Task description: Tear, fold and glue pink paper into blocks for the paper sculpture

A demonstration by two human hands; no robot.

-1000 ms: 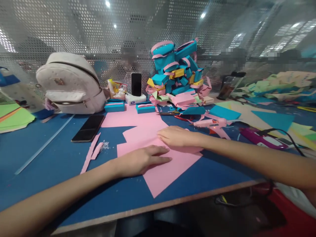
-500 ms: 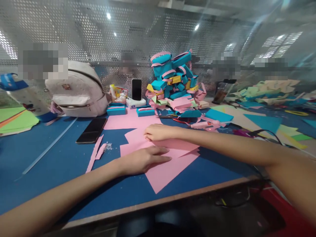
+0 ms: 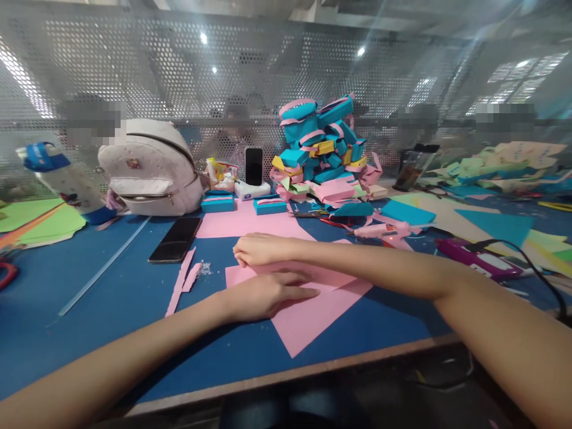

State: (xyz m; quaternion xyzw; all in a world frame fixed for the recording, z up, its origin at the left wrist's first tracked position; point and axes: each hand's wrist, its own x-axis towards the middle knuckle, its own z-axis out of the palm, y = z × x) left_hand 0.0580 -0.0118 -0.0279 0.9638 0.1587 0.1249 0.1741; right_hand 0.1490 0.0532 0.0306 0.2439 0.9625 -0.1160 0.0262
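Note:
My left hand (image 3: 266,293) lies flat on a pink paper sheet (image 3: 301,328), its fingers stretched out to the right. Another pink sheet or folded layer (image 3: 324,275) overlaps the first under my right forearm. My right hand (image 3: 257,249) is closed, fingers curled down, at the far left part of the pink paper, just beyond my left hand. Whatever its fingertips pinch, if anything, is hidden. Torn pink strips (image 3: 181,281) rest on the blue table to the left.
Behind lie a black phone (image 3: 175,239), blue paper boxes (image 3: 218,204), a white backpack (image 3: 154,173) and a tall pile of blue and pink paper pieces (image 3: 322,149). Rightward are a pink glue gun (image 3: 384,230) and a purple corded device (image 3: 480,260). A bottle (image 3: 71,179) stands left.
My right hand has slid left across the pink paper, and its forearm now crosses the sheets. My left hand stays flat in place. The view has shifted slightly.

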